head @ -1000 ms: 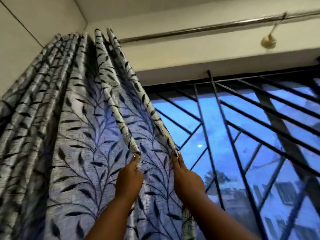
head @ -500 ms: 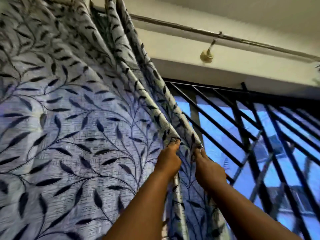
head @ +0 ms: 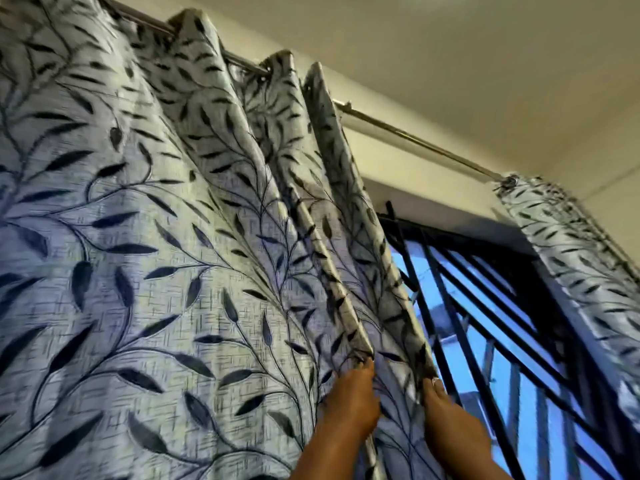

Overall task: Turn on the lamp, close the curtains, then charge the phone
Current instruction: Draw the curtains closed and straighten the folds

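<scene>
A pale grey curtain (head: 145, 271) printed with dark leaves hangs from a metal rod (head: 415, 136) and covers the left and middle of the view. My left hand (head: 351, 401) pinches one fold of its leading edge. Just to the right, my right hand (head: 446, 414) grips the outermost fold. A second curtain (head: 571, 258) of the same cloth hangs bunched at the rod's right end. Between the two curtains a strip of window (head: 460, 306) stays uncovered. No lamp or phone is in view.
Black metal window bars (head: 491, 327) cross the uncovered glass, with blue dusk light behind them. A cream wall and ceiling (head: 450, 46) run above the rod.
Both hands have pulled the left curtain to the right along the rod, spreading its folds. The open window strip has narrowed, and the right-hand curtain has come into view.
</scene>
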`<state>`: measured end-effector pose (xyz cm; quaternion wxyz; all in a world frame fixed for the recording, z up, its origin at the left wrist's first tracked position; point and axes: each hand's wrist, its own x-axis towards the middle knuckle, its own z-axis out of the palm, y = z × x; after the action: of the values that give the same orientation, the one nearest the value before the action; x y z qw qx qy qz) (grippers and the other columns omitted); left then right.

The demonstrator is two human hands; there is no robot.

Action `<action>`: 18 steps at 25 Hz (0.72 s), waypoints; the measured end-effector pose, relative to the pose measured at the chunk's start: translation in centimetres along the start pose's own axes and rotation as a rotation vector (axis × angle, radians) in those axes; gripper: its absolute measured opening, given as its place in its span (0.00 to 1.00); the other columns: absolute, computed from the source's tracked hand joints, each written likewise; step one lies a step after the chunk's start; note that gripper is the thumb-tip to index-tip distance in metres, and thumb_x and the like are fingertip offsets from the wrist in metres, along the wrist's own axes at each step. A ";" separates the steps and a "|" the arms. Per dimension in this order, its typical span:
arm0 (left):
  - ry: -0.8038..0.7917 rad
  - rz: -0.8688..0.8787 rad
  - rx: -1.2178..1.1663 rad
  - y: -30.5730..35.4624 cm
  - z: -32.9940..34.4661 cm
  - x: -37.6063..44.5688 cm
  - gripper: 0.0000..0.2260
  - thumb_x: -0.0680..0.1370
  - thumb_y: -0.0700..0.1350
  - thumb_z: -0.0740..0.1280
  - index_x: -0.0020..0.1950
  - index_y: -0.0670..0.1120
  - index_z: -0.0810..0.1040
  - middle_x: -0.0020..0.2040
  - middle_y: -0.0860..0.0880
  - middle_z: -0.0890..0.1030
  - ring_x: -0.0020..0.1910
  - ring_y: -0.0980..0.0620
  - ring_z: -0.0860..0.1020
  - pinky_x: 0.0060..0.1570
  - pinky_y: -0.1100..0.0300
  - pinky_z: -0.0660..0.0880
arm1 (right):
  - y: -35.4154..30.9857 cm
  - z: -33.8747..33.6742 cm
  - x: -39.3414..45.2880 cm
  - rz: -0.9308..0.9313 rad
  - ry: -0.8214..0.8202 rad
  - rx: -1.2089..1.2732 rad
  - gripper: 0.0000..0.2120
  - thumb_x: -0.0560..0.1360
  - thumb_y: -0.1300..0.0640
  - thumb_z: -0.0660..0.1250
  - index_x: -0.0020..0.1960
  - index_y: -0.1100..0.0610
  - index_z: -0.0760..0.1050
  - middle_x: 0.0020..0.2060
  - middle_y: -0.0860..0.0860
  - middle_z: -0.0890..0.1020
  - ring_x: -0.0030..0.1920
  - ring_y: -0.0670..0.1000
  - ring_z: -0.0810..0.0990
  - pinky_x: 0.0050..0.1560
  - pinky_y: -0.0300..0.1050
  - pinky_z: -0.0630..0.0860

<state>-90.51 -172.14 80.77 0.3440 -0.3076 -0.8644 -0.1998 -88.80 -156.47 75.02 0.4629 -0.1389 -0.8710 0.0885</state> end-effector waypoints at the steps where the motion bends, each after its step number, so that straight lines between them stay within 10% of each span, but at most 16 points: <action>1: -0.001 -0.011 0.010 -0.1 0.0 0.3 0.28 0.77 0.35 0.57 0.76 0.51 0.60 0.72 0.42 0.68 0.65 0.39 0.71 0.60 0.47 0.73 | 1.0 0.0 0.0 0.009 0.001 -0.009 0.27 0.78 0.64 0.46 0.76 0.53 0.49 0.77 0.50 0.54 0.64 0.55 0.75 0.57 0.50 0.74; 8: -0.026 -0.124 -0.001 -2.0 -2.4 -2.3 0.21 0.78 0.38 0.62 0.69 0.51 0.69 0.65 0.44 0.74 0.60 0.43 0.75 0.50 0.56 0.70 | 2.3 -1.7 0.0 0.045 -0.032 -0.021 0.12 0.82 0.55 0.50 0.58 0.51 0.70 0.67 0.52 0.74 0.63 0.52 0.76 0.55 0.44 0.70; 13: 0.124 -0.125 0.158 -3.2 -9.0 -5.3 0.11 0.78 0.51 0.59 0.50 0.46 0.77 0.52 0.41 0.81 0.50 0.41 0.78 0.44 0.54 0.73 | -4.2 -3.2 -1.0 0.140 -0.281 0.031 0.24 0.74 0.48 0.54 0.67 0.52 0.69 0.69 0.58 0.70 0.69 0.63 0.67 0.67 0.59 0.66; 18: 0.689 0.043 0.350 -2.0 -20.7 -8.0 0.14 0.77 0.55 0.62 0.47 0.47 0.81 0.48 0.44 0.82 0.48 0.41 0.78 0.40 0.57 0.69 | -15.0 -8.6 -2.3 0.011 0.156 0.403 0.28 0.75 0.35 0.48 0.66 0.51 0.68 0.73 0.61 0.62 0.71 0.67 0.60 0.68 0.68 0.58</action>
<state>-77.43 -188.30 88.90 0.6656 -0.1773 -0.7124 -0.1338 -82.81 -171.16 82.19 0.5467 -0.0547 -0.7965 0.2522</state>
